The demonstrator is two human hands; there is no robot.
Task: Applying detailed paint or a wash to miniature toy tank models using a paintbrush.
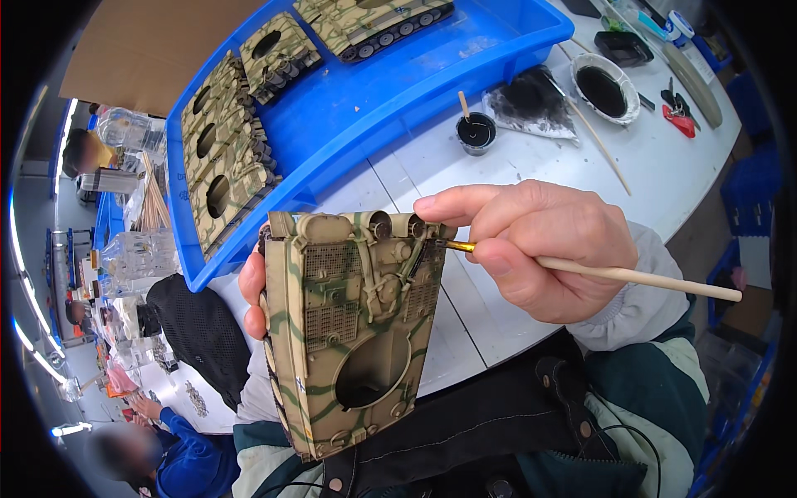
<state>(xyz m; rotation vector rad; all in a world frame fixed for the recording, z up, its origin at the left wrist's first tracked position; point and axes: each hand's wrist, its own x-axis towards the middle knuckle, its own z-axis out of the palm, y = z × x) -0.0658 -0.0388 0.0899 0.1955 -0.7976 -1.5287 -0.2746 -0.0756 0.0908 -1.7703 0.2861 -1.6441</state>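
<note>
A camouflage-painted model tank hull in tan and green stands tilted in front of me, its round turret opening towards my lap. My left hand grips it by the left side; only some fingertips show, the rest being hidden behind the hull. Between the thumb and fingers of my right hand is a thin paintbrush with a pale wooden handle and a brass-coloured ferrule. Its dark tip touches the hull's upper right corner, beside the grilles and exhaust pipes. My right index finger rests near that top edge.
A blue tray with several similar hulls stands behind. Beyond my right hand are a cup of black liquid, a black-stained plastic bag and a bowl of black paint. A co-worker in blue sits at lower left.
</note>
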